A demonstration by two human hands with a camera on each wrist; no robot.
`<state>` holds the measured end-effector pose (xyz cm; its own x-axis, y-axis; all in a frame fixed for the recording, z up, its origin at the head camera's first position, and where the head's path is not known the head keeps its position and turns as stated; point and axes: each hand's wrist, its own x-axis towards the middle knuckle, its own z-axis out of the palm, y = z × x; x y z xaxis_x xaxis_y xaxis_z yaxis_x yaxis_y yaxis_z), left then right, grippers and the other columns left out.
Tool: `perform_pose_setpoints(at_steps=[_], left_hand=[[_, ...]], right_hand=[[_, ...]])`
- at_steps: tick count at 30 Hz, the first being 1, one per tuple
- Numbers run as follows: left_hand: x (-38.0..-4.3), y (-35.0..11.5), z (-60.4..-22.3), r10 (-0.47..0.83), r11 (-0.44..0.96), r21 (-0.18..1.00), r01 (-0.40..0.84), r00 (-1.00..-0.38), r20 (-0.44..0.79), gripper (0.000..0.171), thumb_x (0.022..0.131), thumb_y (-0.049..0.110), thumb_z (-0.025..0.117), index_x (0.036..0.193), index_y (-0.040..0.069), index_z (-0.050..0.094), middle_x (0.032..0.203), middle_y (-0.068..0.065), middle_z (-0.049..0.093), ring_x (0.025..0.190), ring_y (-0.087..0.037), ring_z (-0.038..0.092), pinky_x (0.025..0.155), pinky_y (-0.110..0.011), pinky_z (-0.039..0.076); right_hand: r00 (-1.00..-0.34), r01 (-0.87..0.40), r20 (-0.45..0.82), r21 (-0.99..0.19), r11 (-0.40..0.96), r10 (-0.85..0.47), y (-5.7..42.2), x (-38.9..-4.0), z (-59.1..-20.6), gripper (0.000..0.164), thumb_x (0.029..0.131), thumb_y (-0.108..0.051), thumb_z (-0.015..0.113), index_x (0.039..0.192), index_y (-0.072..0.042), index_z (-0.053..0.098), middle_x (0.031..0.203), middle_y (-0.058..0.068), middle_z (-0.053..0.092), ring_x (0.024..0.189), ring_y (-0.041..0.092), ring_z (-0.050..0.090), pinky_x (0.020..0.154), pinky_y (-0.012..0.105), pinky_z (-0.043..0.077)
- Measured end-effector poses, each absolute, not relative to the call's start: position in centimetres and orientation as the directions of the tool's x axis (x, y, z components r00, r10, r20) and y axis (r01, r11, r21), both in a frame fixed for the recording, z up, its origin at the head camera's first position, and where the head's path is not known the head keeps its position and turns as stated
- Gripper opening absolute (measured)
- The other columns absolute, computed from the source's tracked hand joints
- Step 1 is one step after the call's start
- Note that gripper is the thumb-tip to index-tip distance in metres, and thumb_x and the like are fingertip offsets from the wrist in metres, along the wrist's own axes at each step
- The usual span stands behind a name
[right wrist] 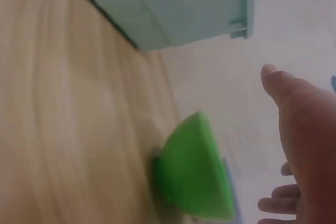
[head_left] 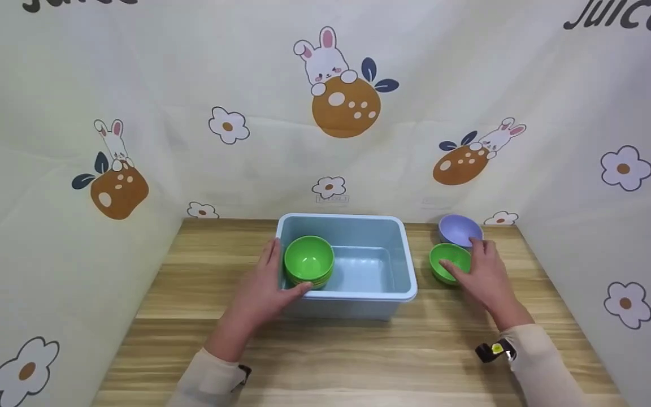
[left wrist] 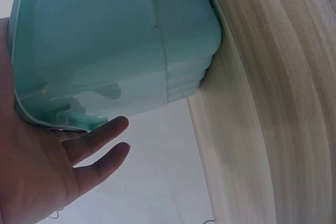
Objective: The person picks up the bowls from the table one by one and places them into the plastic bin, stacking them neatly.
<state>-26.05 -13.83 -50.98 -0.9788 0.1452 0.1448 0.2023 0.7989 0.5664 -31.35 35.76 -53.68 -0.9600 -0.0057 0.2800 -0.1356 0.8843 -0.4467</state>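
Note:
The left hand holds a light-blue plastic bin at its near left corner, thumb over the front rim and fingers along the outer left side. Two of its fingers stick out past the wall in the left wrist view. Inside the bin, on the left, stands a stack of green bowls. The right hand hovers above another green bowl to the right of the bin, thumb and fingers spread and apart from it. In the right wrist view this green bowl sits upright on the table.
A purple bowl stands just behind the green bowl, near the back wall. The wooden table is enclosed at the back and sides by a pale printed cloth.

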Motion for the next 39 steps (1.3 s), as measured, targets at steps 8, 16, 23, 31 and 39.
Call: perform_pose_setpoints(at_steps=[8,16,23,31,39], left_hand=[[-26.1,-13.9,-51.0,0.150,0.804,0.561,0.199,-0.980,0.134,0.138,0.084,0.095,0.064,0.177,0.006,0.015,0.184,-0.016,0.014,0.150,-0.051,0.049,0.109,-0.067,0.054],[-26.1,-13.9,-51.0,0.145,0.811,0.554,0.189,-0.982,0.122,0.137,0.084,0.095,0.064,0.178,0.008,0.014,0.185,-0.014,0.013,0.149,-0.051,0.050,0.110,-0.067,0.054],[-25.9,-13.9,-50.9,0.145,0.803,0.566,0.186,-0.982,0.118,0.136,0.085,0.091,0.068,0.178,0.008,0.014,0.185,-0.014,0.013,0.156,-0.049,0.043,0.115,-0.067,0.049],[-26.0,-13.9,-51.0,0.145,0.789,0.583,0.193,-0.981,0.128,0.127,0.091,0.074,0.078,0.177,0.006,0.015,0.185,-0.016,0.012,0.155,-0.051,0.044,0.115,-0.068,0.049],[-26.2,-13.9,-51.2,0.148,0.798,0.569,0.199,-0.980,0.136,0.127,0.091,0.074,0.078,0.177,0.005,0.016,0.185,-0.016,0.012,0.156,-0.050,0.042,0.115,-0.067,0.049]], right_hand=[[-0.978,-0.038,0.200,-0.477,0.878,0.067,36.1,-31.1,-56.6,0.120,0.098,-0.069,0.073,0.168,0.012,0.021,0.152,0.045,0.037,0.130,0.065,0.054,0.107,0.076,0.049],[-0.980,-0.028,0.185,-0.504,0.863,0.076,35.8,-31.4,-57.7,0.128,0.092,-0.074,0.077,0.170,0.009,0.019,0.154,0.044,0.037,0.133,0.065,0.053,0.108,0.077,0.048],[-0.975,-0.024,0.204,-0.492,0.870,0.089,35.5,-31.9,-57.9,0.130,0.089,-0.075,0.079,0.170,0.009,0.021,0.153,0.043,0.039,0.131,0.064,0.055,0.104,0.078,0.049],[-0.970,-0.025,0.223,-0.478,0.878,0.093,35.2,-32.2,-58.5,0.131,0.089,-0.077,0.078,0.169,0.010,0.023,0.152,0.041,0.041,0.128,0.065,0.056,0.101,0.078,0.050],[-0.970,-0.015,0.222,-0.469,0.883,0.101,35.0,-32.3,-58.7,0.131,0.091,-0.076,0.077,0.169,0.014,0.021,0.148,0.041,0.043,0.128,0.062,0.057,0.101,0.076,0.051]])
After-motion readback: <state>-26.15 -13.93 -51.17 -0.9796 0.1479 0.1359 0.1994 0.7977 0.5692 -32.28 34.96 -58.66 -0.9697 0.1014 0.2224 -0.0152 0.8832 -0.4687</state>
